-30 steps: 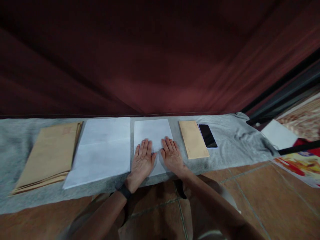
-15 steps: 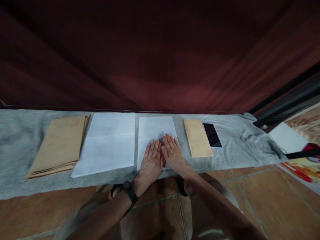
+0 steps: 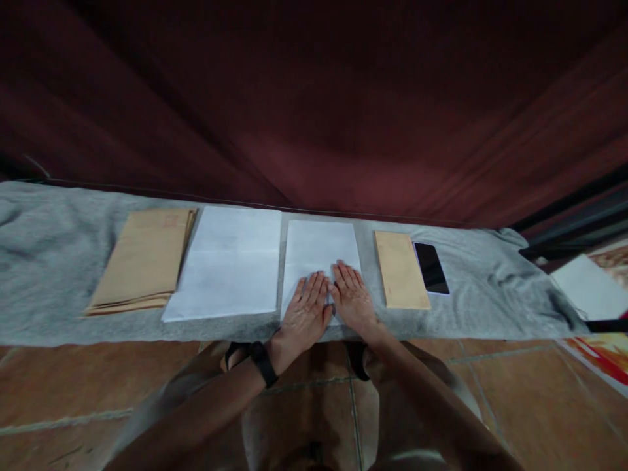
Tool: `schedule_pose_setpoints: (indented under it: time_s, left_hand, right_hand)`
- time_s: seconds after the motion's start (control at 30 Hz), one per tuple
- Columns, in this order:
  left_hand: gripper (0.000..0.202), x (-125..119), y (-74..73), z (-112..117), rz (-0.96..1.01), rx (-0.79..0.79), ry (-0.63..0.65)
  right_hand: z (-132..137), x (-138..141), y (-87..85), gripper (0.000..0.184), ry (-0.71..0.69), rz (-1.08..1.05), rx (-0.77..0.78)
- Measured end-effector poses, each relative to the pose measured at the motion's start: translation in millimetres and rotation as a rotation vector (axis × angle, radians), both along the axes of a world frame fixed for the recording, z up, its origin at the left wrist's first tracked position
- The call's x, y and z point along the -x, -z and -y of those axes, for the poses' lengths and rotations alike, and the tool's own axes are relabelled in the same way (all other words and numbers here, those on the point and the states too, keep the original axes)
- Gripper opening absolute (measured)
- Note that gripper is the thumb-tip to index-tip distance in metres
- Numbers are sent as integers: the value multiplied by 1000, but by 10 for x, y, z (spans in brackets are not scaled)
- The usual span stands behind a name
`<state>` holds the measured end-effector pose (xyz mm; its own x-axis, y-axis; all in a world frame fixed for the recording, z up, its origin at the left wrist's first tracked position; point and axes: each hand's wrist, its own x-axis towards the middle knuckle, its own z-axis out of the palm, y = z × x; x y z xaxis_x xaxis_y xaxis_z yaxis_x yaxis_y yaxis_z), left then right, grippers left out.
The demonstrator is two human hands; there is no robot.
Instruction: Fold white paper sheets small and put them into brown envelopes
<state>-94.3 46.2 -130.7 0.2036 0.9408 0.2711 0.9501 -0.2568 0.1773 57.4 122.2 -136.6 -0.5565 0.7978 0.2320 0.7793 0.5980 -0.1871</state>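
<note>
Both palms lie flat on a white sheet of paper (image 3: 318,243) in the middle of the cloth-covered surface. My left hand (image 3: 307,313), with a black band at the wrist, presses the lower left part, fingers stretched out. My right hand (image 3: 354,299) rests beside it on the lower right, fingers also extended. The thumbs are close together, and neither hand grips anything. To the left lies a larger stack of white paper (image 3: 230,265) with a faint crease across it. On the right is a small tan envelope (image 3: 402,269).
A stack of large brown envelopes (image 3: 142,258) lies at the far left. A dark-screened phone (image 3: 432,268) sits right of the small envelope. Grey cloth (image 3: 490,281) covers the narrow surface; a dark red curtain (image 3: 314,131) hangs behind. A white panel (image 3: 591,288) stands at right.
The camera view has tilted and shifted, so the papers appear further right. My hands stay flat on the white sheet, fingers slightly lower on it.
</note>
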Motion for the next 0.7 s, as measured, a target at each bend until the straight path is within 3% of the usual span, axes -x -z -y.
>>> schedule_pose_setpoints:
  time_s: [0.43,0.7]
  left_hand:
    - [65,132,-80,100,-5,54,-50]
    - [61,166,-151,-110,44,-14,-24]
  right_hand:
    - [-33,-153,99,65,108,-11,-70]
    - [-128,41,-93,58,117,1,6]
